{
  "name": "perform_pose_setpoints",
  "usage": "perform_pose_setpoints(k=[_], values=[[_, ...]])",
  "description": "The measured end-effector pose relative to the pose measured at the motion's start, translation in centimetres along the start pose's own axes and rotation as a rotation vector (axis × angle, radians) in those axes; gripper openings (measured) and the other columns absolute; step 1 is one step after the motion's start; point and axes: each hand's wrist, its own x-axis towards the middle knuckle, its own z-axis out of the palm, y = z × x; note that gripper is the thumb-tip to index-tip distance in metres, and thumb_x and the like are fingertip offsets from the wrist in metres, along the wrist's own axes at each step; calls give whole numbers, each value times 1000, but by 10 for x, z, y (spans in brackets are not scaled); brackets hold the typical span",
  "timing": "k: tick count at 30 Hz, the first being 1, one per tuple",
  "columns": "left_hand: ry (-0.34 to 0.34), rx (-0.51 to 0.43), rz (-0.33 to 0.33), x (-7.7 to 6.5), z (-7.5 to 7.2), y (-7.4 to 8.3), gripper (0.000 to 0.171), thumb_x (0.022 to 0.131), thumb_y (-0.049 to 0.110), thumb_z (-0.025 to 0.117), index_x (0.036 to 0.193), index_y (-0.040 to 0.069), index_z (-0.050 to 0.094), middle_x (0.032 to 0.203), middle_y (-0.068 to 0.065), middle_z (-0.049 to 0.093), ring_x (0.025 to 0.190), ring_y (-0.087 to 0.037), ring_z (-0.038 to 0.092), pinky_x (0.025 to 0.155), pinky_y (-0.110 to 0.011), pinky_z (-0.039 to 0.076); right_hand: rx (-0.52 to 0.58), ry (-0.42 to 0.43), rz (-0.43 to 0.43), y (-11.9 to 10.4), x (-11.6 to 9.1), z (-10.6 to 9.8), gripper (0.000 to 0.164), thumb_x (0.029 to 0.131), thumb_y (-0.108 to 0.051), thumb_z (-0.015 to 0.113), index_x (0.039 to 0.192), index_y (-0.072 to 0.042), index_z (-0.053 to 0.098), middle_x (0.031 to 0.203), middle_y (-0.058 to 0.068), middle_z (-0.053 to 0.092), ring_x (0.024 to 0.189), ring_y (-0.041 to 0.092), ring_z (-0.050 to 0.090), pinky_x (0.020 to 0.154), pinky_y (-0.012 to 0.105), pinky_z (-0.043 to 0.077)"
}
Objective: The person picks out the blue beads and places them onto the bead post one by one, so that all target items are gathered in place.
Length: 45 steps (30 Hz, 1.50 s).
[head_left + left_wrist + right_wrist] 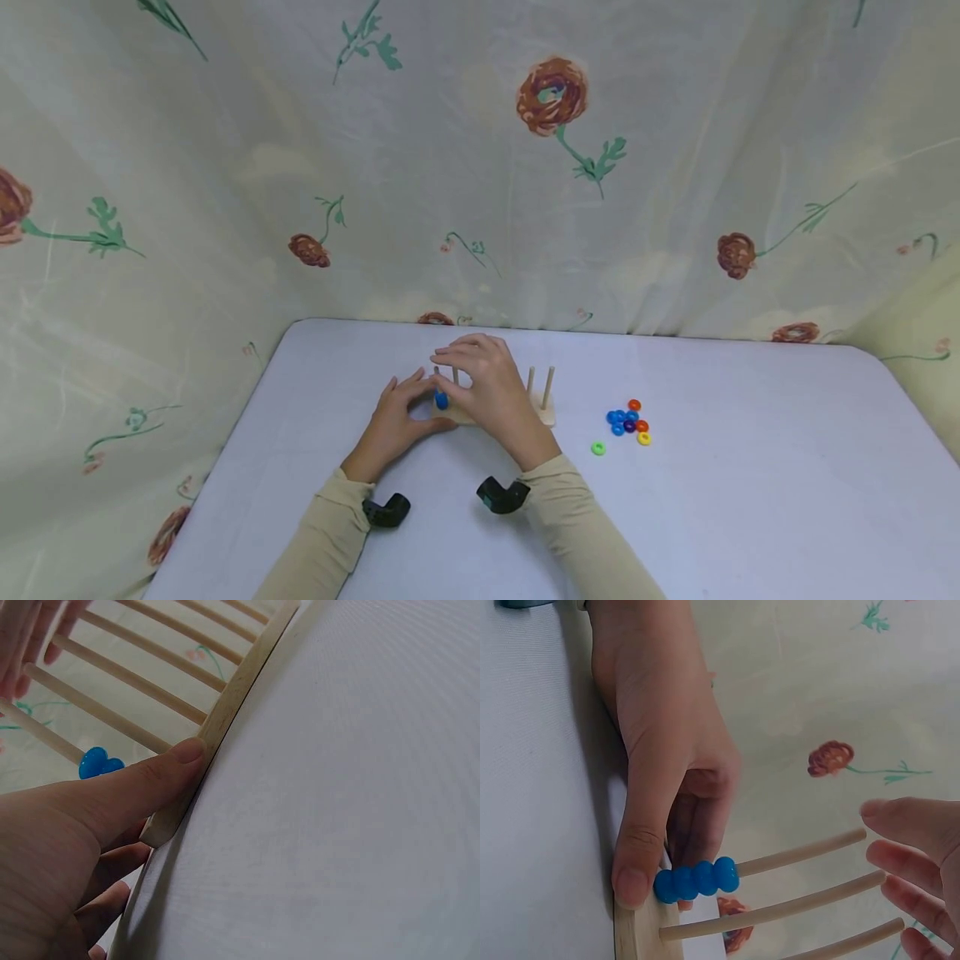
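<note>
A wooden peg rack (pixel 547 414) with a row of upright pegs stands on the table. Its left end is held by my left hand (pixel 393 421), thumb on the front edge of the base and other fingers round the far side. Several blue beads (pixel 697 879) are stacked at the foot of the end peg. Over the left pegs hovers my right hand (pixel 487 387); in the right wrist view its loosely bent fingers (pixel 904 817) are near the peg tips, and no bead shows between them.
Right of the rack lies a loose cluster of blue beads (pixel 617 429), with orange beads (pixel 634 405), a dark purple bead (pixel 630 426) and a yellow bead (pixel 644 438) beside them. A green bead (pixel 597 448) lies apart. Flowered cloth (pixel 450 167) hangs behind the white table (pixel 750 483).
</note>
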Motion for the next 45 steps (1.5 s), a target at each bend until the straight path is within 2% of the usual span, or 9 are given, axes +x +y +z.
perform_pose_setpoints(k=[23,29,38,45], values=[[13,-25,9,2,-1,3,69,78,35,91,139,13,66,150,-9,60,153,-35,39,130,-66,10,-6,23,27,6,2,-12,21,87,-21,85,107,-14,82,106,2,81,112,22,68,104,47,51],[10,-28,0,1,3,1,66,78,36,91,133,9,69,148,-12,61,153,-33,41,131,-62,11,-13,36,64,15,-5,-25,22,87,-20,85,108,-15,82,106,1,81,112,23,68,105,47,51],[13,-22,-23,1,1,1,69,75,38,92,134,9,69,149,-12,60,152,-32,42,132,-60,12,-45,4,145,31,-21,-52,25,86,-24,86,109,-15,82,105,2,81,115,25,65,107,51,49],[5,-32,-34,-1,0,3,69,75,34,92,135,9,68,150,-11,59,153,-32,40,132,-58,11,-78,39,125,51,-41,-76,26,82,-19,89,106,-12,82,97,4,81,109,28,66,103,53,49]])
